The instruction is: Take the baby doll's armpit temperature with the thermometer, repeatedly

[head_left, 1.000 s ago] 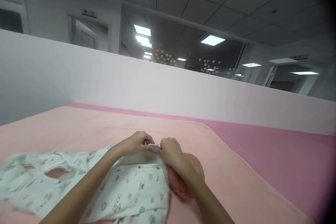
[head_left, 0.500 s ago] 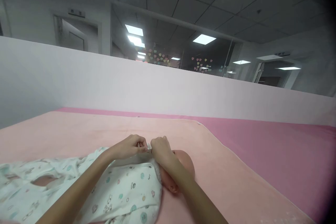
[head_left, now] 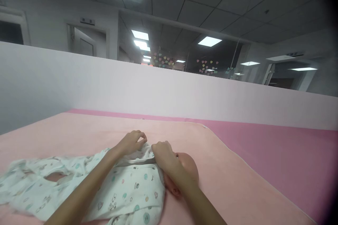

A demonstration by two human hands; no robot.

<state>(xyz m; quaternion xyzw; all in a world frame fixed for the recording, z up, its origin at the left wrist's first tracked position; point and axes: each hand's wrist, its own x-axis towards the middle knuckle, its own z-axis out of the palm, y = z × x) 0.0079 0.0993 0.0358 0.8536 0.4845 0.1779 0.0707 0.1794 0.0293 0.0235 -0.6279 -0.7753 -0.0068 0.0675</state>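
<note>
A baby doll [head_left: 189, 166] lies on its back with its head to the right, dressed in white baby clothes [head_left: 132, 186] printed with small animals and coloured dots. At the far side of the chest, my left hand [head_left: 133, 142] pinches the edge of the cloth between thumb and fingers. My right hand [head_left: 163, 153] is closed on the collar under the doll's chin, hiding most of its face. The two hands are a little apart, with a raised fold of cloth between them. Through an opening in the lower part of the clothes shows some of the doll's skin.
Under the doll is a peach blanket [head_left: 224, 175] with a pale edge, laid over a pink mat [head_left: 277, 154]. A white padded wall [head_left: 158, 91] runs along the back. Beyond it are a glass partition, doors and ceiling lights.
My left hand has moved slightly up and away from my right hand, and the cloth between them shows more. My right hand keeps its place at the collar. The view has shifted slightly.
</note>
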